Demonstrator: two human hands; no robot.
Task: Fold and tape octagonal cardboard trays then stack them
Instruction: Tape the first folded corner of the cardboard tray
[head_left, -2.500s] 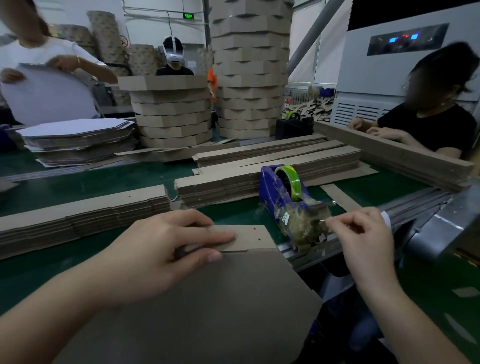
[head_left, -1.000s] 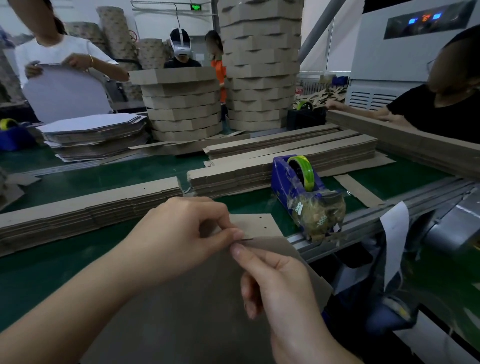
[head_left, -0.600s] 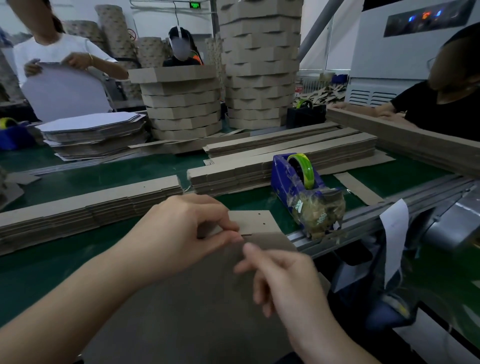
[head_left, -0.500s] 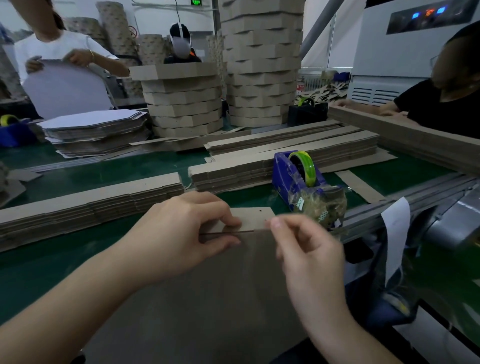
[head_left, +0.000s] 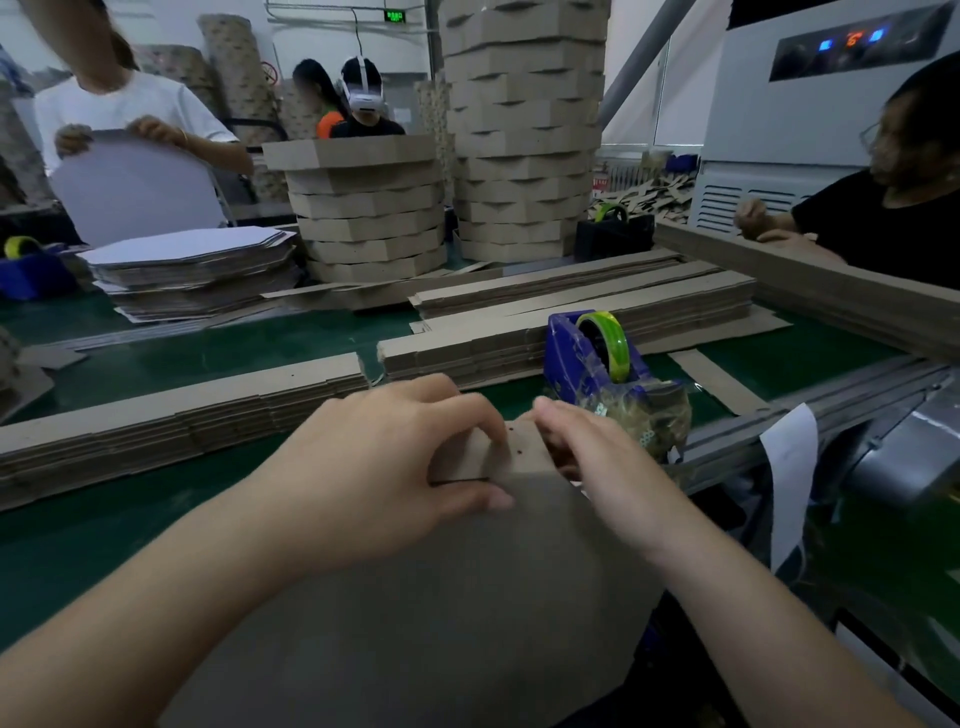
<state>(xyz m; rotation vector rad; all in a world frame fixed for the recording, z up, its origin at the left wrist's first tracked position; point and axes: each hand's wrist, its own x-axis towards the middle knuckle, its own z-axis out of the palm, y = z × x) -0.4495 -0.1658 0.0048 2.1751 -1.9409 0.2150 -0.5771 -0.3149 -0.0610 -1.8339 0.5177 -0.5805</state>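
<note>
A brown octagonal cardboard tray (head_left: 447, 597) lies bottom-up in front of me, its far side strip (head_left: 511, 449) standing at the top edge. My left hand (head_left: 384, 467) pinches that strip against the tray's edge, thumb below and fingers above. My right hand (head_left: 597, 457) rests on the strip's right end with its fingers curled over the far side. Whether there is tape under its fingers I cannot see. A blue tape dispenser (head_left: 602, 364) with a green-cored roll stands just beyond my right hand.
Stacks of flat cardboard strips (head_left: 171, 415) (head_left: 582, 322) lie across the green table (head_left: 182, 358). Folded trays stand in stacks (head_left: 369, 208) (head_left: 524, 130) at the back. White octagon sheets (head_left: 197, 265) lie at the left. People work at the left, back and right.
My right hand left the dispenser, came to the tray's top seam beside my left thumb, then slid right along the strip to its right end. My left hand kept its pinch.
</note>
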